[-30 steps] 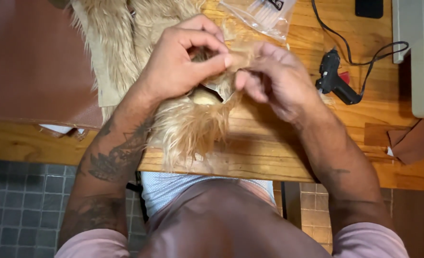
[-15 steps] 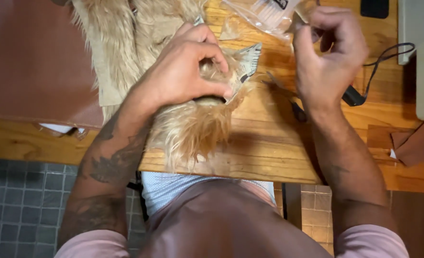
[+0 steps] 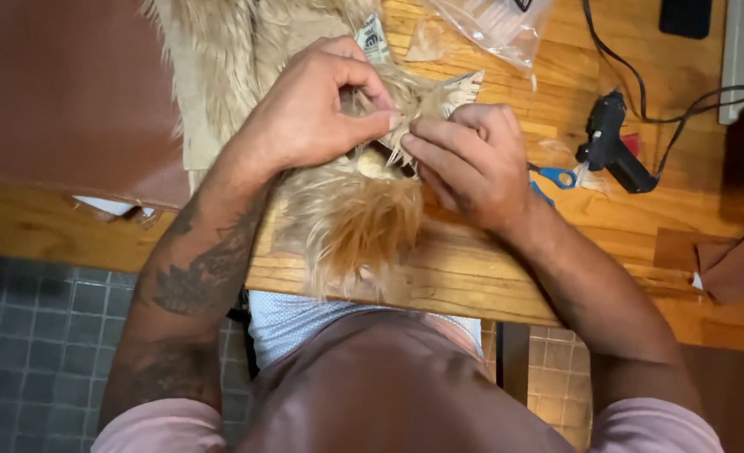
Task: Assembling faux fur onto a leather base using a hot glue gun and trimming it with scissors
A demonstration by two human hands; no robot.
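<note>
A piece of long tan faux fur (image 3: pixel 351 214) lies at the front edge of the wooden table (image 3: pixel 506 285), its strands hanging over the rim. My left hand (image 3: pixel 313 109) pinches the fur at its top with thumb and forefinger. My right hand (image 3: pixel 472 164) meets it from the right, fingertips closed on the same tuft of fur beside a scrap of printed paper (image 3: pixel 460 88). A dark opening shows in the fur just below the fingertips.
A larger sheet of pale fur (image 3: pixel 221 50) lies behind my left hand. A black glue gun (image 3: pixel 611 143) with its cord, blue-handled scissors (image 3: pixel 556 178) and a clear plastic bag (image 3: pixel 493 21) sit at the right. Brown leather (image 3: pixel 61 92) covers the left.
My right hand had lifted away toward the plastic bag at the back right; it has come back down to the fur and pinches it beside my left hand, which stayed in place.
</note>
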